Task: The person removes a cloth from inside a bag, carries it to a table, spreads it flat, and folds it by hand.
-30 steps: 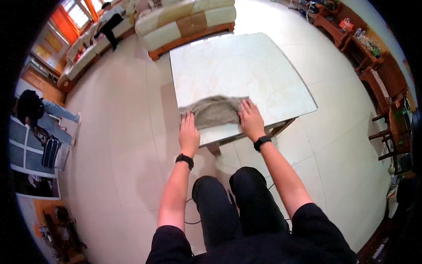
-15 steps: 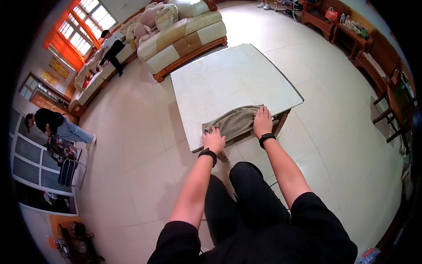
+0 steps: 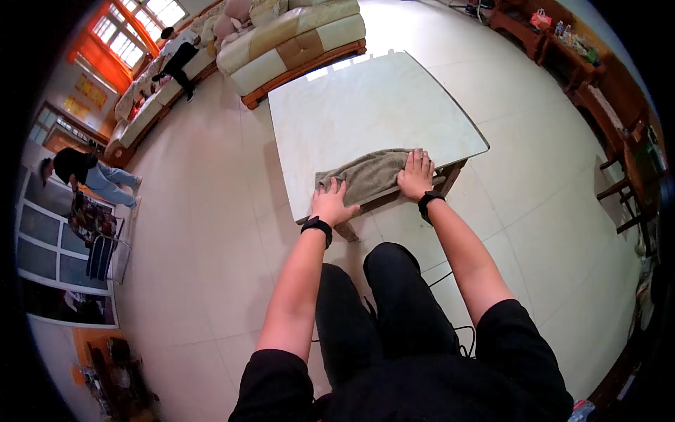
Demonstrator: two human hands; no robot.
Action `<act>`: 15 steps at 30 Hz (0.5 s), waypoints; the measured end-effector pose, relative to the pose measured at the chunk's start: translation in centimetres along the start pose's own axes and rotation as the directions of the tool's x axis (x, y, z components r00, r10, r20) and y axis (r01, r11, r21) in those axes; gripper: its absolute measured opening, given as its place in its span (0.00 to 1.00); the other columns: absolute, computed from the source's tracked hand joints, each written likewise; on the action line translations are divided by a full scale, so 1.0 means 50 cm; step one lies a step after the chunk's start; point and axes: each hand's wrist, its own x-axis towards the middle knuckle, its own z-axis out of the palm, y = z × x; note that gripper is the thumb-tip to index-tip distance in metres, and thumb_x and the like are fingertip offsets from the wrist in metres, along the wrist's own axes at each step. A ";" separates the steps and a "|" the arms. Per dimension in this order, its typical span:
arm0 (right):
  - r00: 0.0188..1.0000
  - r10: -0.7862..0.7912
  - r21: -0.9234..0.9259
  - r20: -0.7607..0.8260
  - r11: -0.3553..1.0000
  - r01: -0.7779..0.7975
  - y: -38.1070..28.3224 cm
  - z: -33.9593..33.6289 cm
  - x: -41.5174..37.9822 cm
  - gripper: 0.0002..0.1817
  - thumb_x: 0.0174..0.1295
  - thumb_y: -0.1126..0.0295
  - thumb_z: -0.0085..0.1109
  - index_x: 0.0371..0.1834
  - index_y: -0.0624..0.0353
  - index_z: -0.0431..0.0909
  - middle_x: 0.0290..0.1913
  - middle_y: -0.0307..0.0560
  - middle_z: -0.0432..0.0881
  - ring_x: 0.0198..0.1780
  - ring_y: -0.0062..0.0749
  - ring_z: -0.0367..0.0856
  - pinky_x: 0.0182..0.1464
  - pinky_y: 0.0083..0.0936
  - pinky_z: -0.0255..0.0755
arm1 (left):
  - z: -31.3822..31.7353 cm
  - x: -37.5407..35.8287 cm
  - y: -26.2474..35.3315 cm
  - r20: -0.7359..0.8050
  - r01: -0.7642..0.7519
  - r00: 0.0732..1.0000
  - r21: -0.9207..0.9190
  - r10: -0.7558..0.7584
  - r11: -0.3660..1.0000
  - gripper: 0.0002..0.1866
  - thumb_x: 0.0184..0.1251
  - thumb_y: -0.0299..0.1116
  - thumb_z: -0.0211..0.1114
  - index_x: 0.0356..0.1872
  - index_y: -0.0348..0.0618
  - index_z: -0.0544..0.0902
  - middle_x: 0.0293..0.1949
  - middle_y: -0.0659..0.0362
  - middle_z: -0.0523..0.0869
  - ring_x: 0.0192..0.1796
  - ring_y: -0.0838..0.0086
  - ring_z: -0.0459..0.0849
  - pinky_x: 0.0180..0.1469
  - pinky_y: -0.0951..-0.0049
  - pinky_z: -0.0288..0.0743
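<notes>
A grey-brown cloth (image 3: 373,174), seemingly a towel, lies bunched along the near edge of a white-topped table (image 3: 365,105). My left hand (image 3: 333,204) rests on the cloth's left end, fingers spread and thumb out to the side. On its right end lies my right hand (image 3: 416,174), palm down with the fingers stretched out. Both hands press on the cloth from above without wrapping round it. What lies under the palms is hidden. Each wrist wears a black band.
Behind the table stands a cream and brown sofa (image 3: 295,46). One person (image 3: 179,56) sits at the far left; another person (image 3: 91,176) bends over a folding chair (image 3: 102,239) on the left. Wooden chairs (image 3: 626,176) and a side table with bottles line the right side.
My left hand's fingers have spread wider on the cloth, and the thumb has moved out. My right hand has shifted slightly, still on the right end. The view has tilted a little.
</notes>
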 end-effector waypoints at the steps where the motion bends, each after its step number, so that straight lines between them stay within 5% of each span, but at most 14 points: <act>1: 0.999 0.033 -0.002 0.014 0.999 -0.033 -0.006 -0.002 0.001 0.36 0.59 0.59 0.38 0.69 0.68 0.49 0.73 0.54 0.43 0.74 0.52 0.35 0.71 0.51 0.30 | 0.003 0.001 -0.001 -0.037 0.000 0.999 -0.001 0.000 1.000 0.44 0.54 0.64 0.56 0.70 0.54 0.56 0.72 0.52 0.50 0.70 0.48 0.55 0.70 0.54 0.48; 12: 0.964 0.195 -0.295 0.180 0.946 -0.136 -0.062 -0.039 0.038 0.39 0.58 0.53 0.33 0.72 0.61 0.44 0.75 0.49 0.40 0.75 0.51 0.32 0.70 0.54 0.33 | -0.012 0.046 -0.006 -0.030 0.013 0.999 -0.020 -0.014 1.000 0.47 0.50 0.64 0.60 0.70 0.54 0.57 0.72 0.54 0.51 0.71 0.48 0.53 0.69 0.49 0.47; 15: 0.966 0.184 -0.312 0.179 0.942 -0.122 -0.061 -0.023 0.064 0.40 0.58 0.53 0.33 0.72 0.61 0.43 0.75 0.50 0.38 0.75 0.52 0.31 0.70 0.55 0.32 | -0.005 0.061 -0.020 -0.066 -0.032 0.997 -0.073 0.028 0.997 0.53 0.40 0.65 0.66 0.70 0.54 0.58 0.72 0.51 0.51 0.71 0.45 0.52 0.68 0.43 0.46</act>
